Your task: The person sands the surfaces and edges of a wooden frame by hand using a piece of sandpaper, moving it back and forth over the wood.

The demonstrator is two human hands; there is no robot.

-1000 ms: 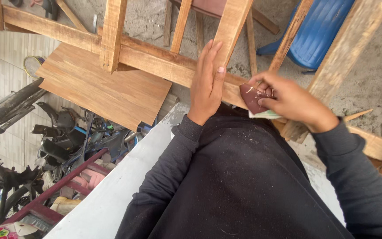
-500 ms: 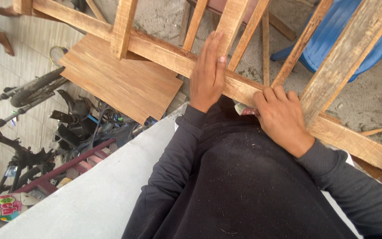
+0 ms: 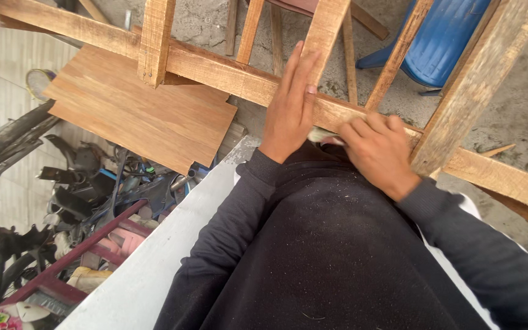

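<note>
Left hand (image 3: pixel 289 107) flat, fingers open, on the wooden rail (image 3: pixel 227 76) — right hand (image 3: pixel 377 150) curled, pressing a pale sheet (image 3: pixel 320 135)

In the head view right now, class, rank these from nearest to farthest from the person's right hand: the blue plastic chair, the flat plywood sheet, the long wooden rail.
1. The long wooden rail: directly under the right hand, touching it.
2. The blue plastic chair: up and to the right, beyond the frame.
3. The flat plywood sheet: far left, past the left hand.
</note>
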